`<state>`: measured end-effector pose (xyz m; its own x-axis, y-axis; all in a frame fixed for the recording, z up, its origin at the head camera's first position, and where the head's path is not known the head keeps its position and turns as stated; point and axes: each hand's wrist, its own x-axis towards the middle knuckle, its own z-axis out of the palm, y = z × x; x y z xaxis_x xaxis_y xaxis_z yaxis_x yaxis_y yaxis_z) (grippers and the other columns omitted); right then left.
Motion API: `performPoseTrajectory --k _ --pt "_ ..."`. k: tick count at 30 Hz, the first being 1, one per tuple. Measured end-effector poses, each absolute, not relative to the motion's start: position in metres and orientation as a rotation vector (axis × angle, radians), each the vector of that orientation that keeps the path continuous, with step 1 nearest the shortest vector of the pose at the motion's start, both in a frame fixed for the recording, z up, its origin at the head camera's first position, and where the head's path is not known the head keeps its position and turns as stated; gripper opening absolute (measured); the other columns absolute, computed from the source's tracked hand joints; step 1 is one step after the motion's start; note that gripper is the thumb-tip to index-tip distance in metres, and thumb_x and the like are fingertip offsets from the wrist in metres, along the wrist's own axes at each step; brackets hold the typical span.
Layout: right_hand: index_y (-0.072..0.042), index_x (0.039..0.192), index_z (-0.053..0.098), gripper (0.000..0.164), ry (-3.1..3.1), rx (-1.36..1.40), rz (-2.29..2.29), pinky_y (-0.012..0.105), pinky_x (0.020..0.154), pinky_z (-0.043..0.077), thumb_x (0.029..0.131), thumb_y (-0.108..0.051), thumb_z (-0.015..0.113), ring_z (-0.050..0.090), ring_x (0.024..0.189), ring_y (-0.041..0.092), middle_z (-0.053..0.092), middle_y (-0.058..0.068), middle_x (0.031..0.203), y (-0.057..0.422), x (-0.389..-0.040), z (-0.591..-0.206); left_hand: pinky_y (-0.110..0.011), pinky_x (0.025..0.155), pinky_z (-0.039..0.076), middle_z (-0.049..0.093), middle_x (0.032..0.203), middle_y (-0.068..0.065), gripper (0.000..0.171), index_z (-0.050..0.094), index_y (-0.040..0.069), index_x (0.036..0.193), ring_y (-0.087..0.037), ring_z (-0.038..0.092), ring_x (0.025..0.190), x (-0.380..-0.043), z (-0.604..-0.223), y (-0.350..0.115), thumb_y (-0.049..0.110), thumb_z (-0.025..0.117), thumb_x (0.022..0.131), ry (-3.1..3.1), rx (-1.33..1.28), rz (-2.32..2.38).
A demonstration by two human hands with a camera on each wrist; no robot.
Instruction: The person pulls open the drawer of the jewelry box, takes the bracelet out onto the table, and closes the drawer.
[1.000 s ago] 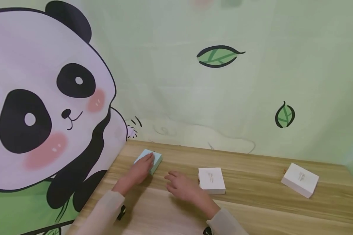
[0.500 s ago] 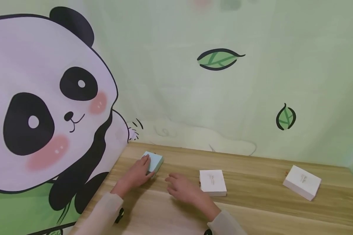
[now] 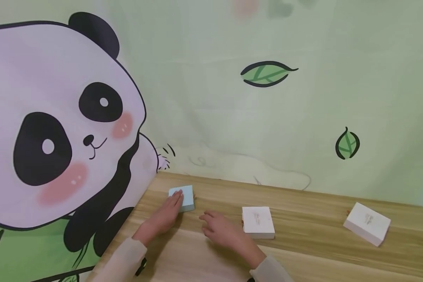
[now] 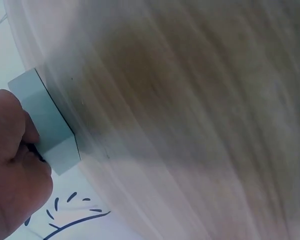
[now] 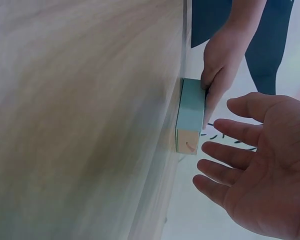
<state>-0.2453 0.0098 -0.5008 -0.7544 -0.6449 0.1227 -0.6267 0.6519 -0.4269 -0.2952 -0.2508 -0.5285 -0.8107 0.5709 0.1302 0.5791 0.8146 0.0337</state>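
1. Nearest are two pale sleeves, which come from below.
2. The right hand is over the wooden table, with fingers relaxed and spread apart; it holds nothing.
3. The left hand lays nearly straight fingers upon the blue box; whether the thumb presses the side, one cannot tell.
4. This box lies flat at the table's far left part. It is pale, square and low, with sharp edges and a plain top. From its right side a small brownish tab sticks out; the right wrist view shows a beige end face with a reddish mark.
5. To the right lie a white box and a turned white box, both with faint lettering.
6. Farthest is a green backdrop with a printed panda.
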Motion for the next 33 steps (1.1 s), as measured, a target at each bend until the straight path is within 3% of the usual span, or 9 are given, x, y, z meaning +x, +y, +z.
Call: performPoseTrajectory --k 4,7,11,17,24,33 --pt "0.000 0.139 0.058 0.040 2.806 -1.107 -0.718 0.046 0.111 0.044 0.104 -0.019 0.057 0.051 0.136 0.034 0.054 0.020 0.145 0.009 -0.245 -0.501 -0.057 0.119 0.027 0.027 0.156 -0.039 0.054 0.031 -0.021 0.148 -0.050 0.028 0.147 -0.295 -0.524 -0.252 -0.015 0.038 0.094 -2.912 -0.930 -0.108" --pt "0.000 0.139 0.058 0.040 2.809 -1.109 -0.714 0.047 0.112 0.043 0.104 -0.019 0.057 0.051 0.136 0.034 0.054 0.021 0.145 0.011 -0.247 -0.499 -0.059 0.117 0.030 0.031 0.153 -0.040 0.052 0.034 -0.022 0.145 -0.052 0.032 0.144 -0.300 -0.521 -0.249 -0.011 0.043 0.095 -2.906 -0.917 -0.117" --pt "0.001 0.138 0.058 0.040 2.829 -1.111 -0.681 0.046 0.111 0.044 0.103 -0.018 0.059 0.052 0.134 0.035 0.054 0.022 0.144 0.014 -0.248 -0.496 -0.058 0.119 0.027 0.030 0.154 -0.039 0.058 0.033 -0.021 0.147 -0.051 0.031 0.145 -0.308 -0.519 -0.240 0.009 0.052 0.102 -2.952 -0.778 -0.195" --pt "0.002 0.138 0.058 0.041 2.826 -1.095 -0.668 0.047 0.112 0.043 0.102 -0.018 0.060 0.051 0.135 0.036 0.053 0.023 0.145 0.018 -0.247 -0.492 -0.052 0.123 0.022 0.023 0.161 -0.033 0.075 0.026 -0.017 0.152 -0.045 0.023 0.151 -0.316 -0.518 -0.221 0.038 0.048 0.106 -3.079 -0.571 -0.256" --pt "0.000 0.139 0.058 0.041 2.828 -1.102 -0.651 0.046 0.113 0.042 0.103 -0.019 0.060 0.050 0.136 0.035 0.053 0.022 0.146 0.015 -0.247 -0.493 -0.054 0.122 0.022 0.021 0.161 -0.034 0.073 0.024 -0.017 0.152 -0.046 0.021 0.151 -0.316 -0.523 -0.220 0.035 0.048 0.107 -3.082 -0.567 -0.197" --pt "0.000 0.138 0.059 0.040 2.800 -1.105 -0.693 0.047 0.110 0.044 0.102 -0.018 0.060 0.052 0.134 0.035 0.054 0.022 0.145 0.009 -0.247 -0.499 -0.053 0.123 0.021 0.021 0.163 -0.030 0.075 0.026 -0.013 0.154 -0.044 0.020 0.152 -0.313 -0.523 -0.230 0.035 0.054 0.105 -3.061 -0.801 -0.167"
